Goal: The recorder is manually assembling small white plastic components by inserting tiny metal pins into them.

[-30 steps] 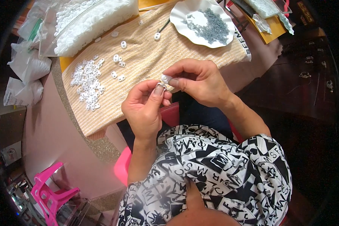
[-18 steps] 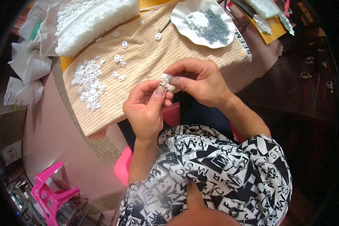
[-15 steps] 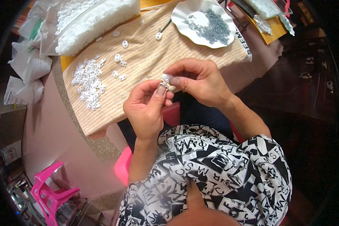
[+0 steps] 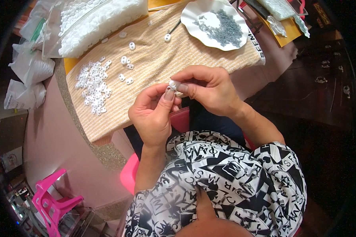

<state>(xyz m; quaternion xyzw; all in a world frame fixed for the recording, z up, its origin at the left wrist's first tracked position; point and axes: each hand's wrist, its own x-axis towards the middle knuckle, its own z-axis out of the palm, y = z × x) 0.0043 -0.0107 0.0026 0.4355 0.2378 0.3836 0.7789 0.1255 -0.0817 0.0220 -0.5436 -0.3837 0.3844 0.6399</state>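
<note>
A small white plastic piece with dark holes (image 4: pixel 172 84) is pinched between my two hands, just off the near edge of the cloth. My left hand (image 4: pixel 152 114) grips its lower side between thumb and forefinger. From the right, the thumb and forefinger of my right hand (image 4: pixel 209 89) close on its upper side. Fingertips cover much of the piece, so how its parts fit cannot be made out. Similar white two-holed pieces (image 4: pixel 94 89) lie in a pile to the left on the striped cloth (image 4: pixel 114 114), with several loose ones (image 4: pixel 129 80) nearer my hands.
A clear bin (image 4: pixel 103 29) heaped with white pieces stands at the far left. At the far right a scalloped white plate (image 4: pixel 188 19) holds small grey tubular pieces (image 4: pixel 227 29). Plastic bags (image 4: pixel 31 67) hang at the left; a pink stool (image 4: pixel 55 201) is on the floor.
My right fingers have shifted slightly, and the white piece between my hands has turned so its holes show more. My left hand has barely moved.
</note>
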